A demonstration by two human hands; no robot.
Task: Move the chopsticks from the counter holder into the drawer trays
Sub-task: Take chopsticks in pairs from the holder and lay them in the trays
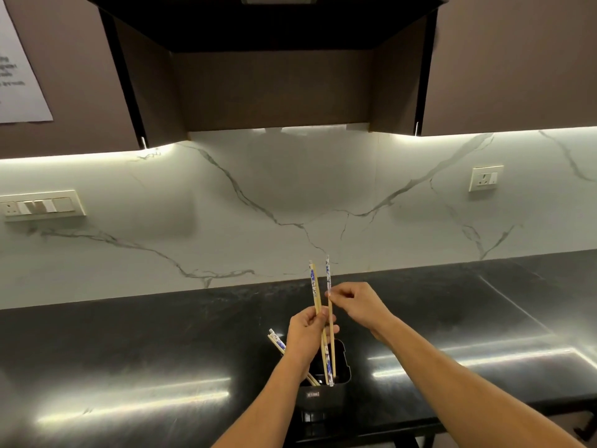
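Hovering above the holder [326, 394] on the worktop [161, 350], the left hand [305, 331] gripped one chopstick [312, 286] in curled fingers [323, 315] while the right hand [358, 302] pinched a second chopstick [328, 273], a fingertip hold that might let it slip.

Two bare arms are showing in the lower middle of the frame, uncovered all the way from the hands to the picture's edge. The slender left forearm [258, 405] is showing at the bottom centre, ending in the left hand [307, 331]. The longer-looking right forearm [468, 379] is stretching from the lower right corner to the right hand [358, 302]. Wrists and fingers are showing bare too.
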